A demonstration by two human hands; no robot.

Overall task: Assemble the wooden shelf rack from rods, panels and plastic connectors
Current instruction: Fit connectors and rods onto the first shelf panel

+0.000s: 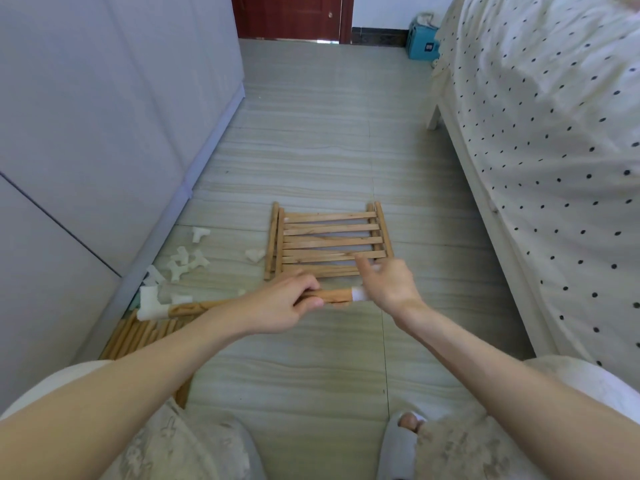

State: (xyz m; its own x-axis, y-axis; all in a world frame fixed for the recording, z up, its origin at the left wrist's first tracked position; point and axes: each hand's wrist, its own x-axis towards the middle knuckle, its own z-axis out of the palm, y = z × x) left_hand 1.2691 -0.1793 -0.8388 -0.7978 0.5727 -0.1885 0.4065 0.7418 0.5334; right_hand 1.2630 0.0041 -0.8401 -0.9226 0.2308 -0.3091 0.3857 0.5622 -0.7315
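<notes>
Wooden rod (211, 308) gripped mid-length by left hand (284, 306), white connector (149, 308) on its left end. Right hand (389, 284) at right-end connector (360, 294), index finger extended; grip there hard to tell.

A pale striped tile floor (311, 140) is flanked on the left by grey cupboard doors (104, 116) and on the right by a bed (554, 150) covered in dotted cream cloth, with a dark red door (287, 15) seen beyond.
</notes>
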